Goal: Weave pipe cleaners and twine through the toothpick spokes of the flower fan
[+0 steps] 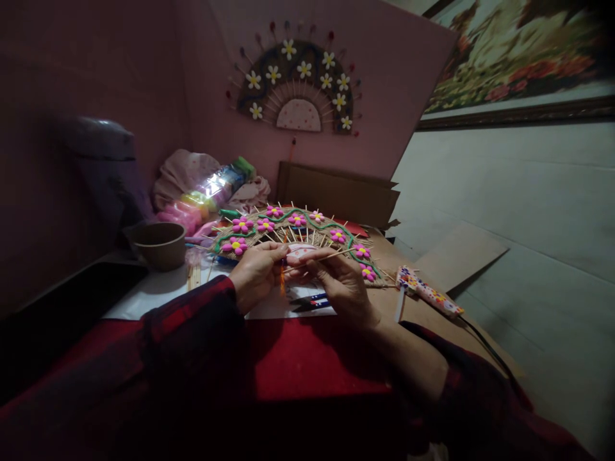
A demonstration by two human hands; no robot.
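My left hand (pixel 257 272) is closed, thumb and fingertips pinched by a strand of orange and dark blue thread (pixel 282 278) that hangs below them. My right hand (pixel 343 282) has its fingers closed around a thin wooden stick (pixel 342 253) pointing to the right. Between the fingertips shows a white-pink dotted cloth piece (pixel 300 251); which hand touches it is hard to tell. Right behind both hands lies a twine-covered fan (pixel 307 221) with pink clay flowers, a green wavy line and sticks along its edge. Below the hands are dark-handled thread snips (pixel 311 302).
A brown bowl (pixel 161 246) and a bundle of sticks (pixel 193 272) stand left. Bagged coloured clay (pixel 211 192) lies behind. A patterned glue gun (pixel 427 293) with a cord rests right on cardboard (pixel 389 301). A similar fan (pixel 298 70) hangs on the pink wall.
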